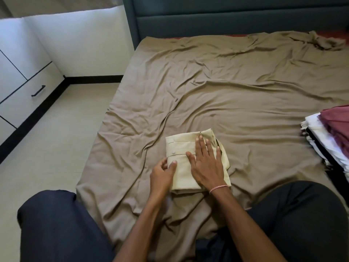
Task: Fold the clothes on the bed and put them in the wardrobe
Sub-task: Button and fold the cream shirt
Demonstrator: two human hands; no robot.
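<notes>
right hand [205,163] flat on a near-folded beige shirt [181,146], left hand [163,172] pinching its edge; folded stack [328,137], frame right, not yet in the wardrobe [22,59].

folded shirt [181,148]: plain pale cream-yellow, white button [173,152]
bed sheet [236,87]: plain olive-tan
headboard [226,17]: dark teal-grey
stack [334,127] at sheet's right edge: maroon on top, white under it, black at bottom
wardrobe [22,72]: white, black handle [38,91]
skirting [28,127]: black
floor [56,144]: pale beige
trousers [56,227]: dark navy
wrist thread [219,188]: pink and white
</notes>
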